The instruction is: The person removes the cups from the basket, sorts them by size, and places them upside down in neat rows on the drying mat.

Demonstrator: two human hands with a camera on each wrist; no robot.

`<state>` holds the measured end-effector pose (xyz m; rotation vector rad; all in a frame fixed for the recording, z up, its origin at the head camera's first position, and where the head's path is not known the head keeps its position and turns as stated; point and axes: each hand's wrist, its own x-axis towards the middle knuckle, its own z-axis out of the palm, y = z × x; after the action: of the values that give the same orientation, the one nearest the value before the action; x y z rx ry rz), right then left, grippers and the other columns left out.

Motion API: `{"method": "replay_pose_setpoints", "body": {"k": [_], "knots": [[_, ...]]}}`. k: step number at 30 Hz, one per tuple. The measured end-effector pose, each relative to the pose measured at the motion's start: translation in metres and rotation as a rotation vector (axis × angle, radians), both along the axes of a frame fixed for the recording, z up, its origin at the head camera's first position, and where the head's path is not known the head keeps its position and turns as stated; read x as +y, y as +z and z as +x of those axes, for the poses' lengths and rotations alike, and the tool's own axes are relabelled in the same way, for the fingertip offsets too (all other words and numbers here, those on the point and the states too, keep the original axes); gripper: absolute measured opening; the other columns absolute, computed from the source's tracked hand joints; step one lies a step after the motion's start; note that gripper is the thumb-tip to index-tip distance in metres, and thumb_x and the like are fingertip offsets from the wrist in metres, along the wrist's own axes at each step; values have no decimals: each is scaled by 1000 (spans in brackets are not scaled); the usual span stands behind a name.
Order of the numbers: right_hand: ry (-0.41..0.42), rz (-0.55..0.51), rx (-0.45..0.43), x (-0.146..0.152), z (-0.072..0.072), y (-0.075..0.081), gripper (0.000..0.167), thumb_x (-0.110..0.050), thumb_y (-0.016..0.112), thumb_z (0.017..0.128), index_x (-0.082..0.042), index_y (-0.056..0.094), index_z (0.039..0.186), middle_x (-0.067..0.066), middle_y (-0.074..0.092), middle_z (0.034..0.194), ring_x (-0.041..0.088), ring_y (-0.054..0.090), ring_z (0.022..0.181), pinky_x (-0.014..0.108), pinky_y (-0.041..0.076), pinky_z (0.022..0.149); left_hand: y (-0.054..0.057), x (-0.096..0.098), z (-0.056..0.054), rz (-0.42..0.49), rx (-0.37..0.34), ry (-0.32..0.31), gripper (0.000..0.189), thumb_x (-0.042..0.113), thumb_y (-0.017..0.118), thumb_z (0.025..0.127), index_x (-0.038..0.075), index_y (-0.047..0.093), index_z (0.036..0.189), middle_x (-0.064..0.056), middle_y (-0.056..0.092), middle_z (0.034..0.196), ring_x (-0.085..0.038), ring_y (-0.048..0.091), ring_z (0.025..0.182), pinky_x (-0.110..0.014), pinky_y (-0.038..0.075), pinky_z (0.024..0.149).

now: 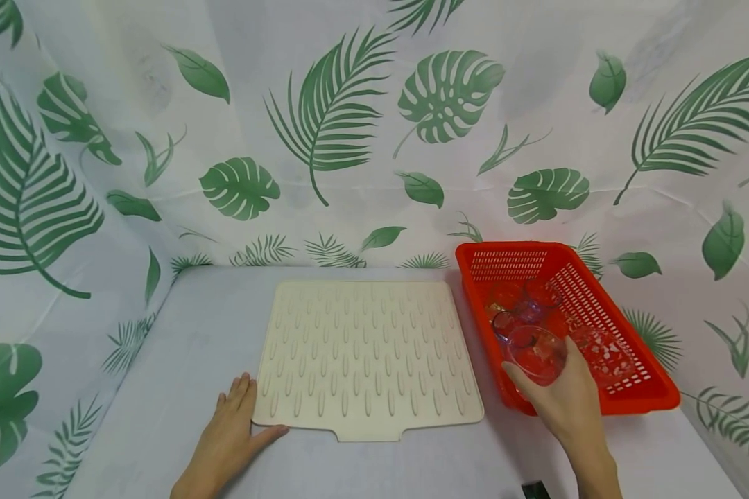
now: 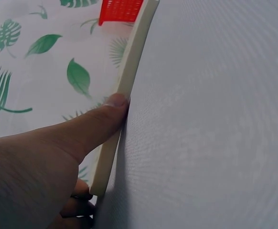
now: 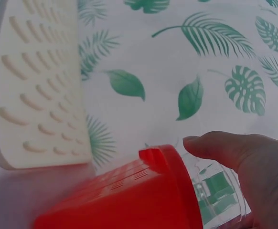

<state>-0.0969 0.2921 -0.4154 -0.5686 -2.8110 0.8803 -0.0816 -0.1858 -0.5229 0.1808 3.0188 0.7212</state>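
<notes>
A cream board with raised oval ridges [image 1: 368, 433] lies flat on the table. My left hand [image 1: 225, 440] rests at its near left corner, thumb against the front edge and fingers along the left side. In the left wrist view the thumb [image 2: 98, 124] touches the board's edge [image 2: 132, 57]. My right hand [image 1: 571, 409] holds a clear drinking glass [image 1: 539, 357] by its sides, over the near left part of a red plastic basket [image 1: 646, 402]. In the right wrist view the glass [image 3: 218, 191] shows beyond the basket's rim [image 3: 179, 176], partly hidden by it.
Inside the basket are several other clear glasses [image 1: 530, 310], some with a purplish tint. The basket stands just right of the board. A leaf-print curtain [image 1: 349, 138] hangs behind and at both sides. A small black object [image 1: 535, 490] shows at the near edge.
</notes>
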Motion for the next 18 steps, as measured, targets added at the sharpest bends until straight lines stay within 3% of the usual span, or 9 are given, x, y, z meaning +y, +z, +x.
{"method": "replay_pose_setpoints", "body": {"k": [7,18], "knots": [[-56,-67,4,1,1,-2,121,-53,84,74,0,15,158,31,38,152,49,42,131,70,44,103,0,0,0,5,-7,4,112,69,69,80,-13,35,148,-34,28,158,-50,24,148,-67,22,119],[-63,-39,46,-2,4,3,117,-50,85,74,0,19,158,31,41,150,48,45,128,70,47,99,0,1,0,5,-7,2,110,67,69,81,-14,35,148,-34,28,157,-50,25,148,-67,22,119]]}}
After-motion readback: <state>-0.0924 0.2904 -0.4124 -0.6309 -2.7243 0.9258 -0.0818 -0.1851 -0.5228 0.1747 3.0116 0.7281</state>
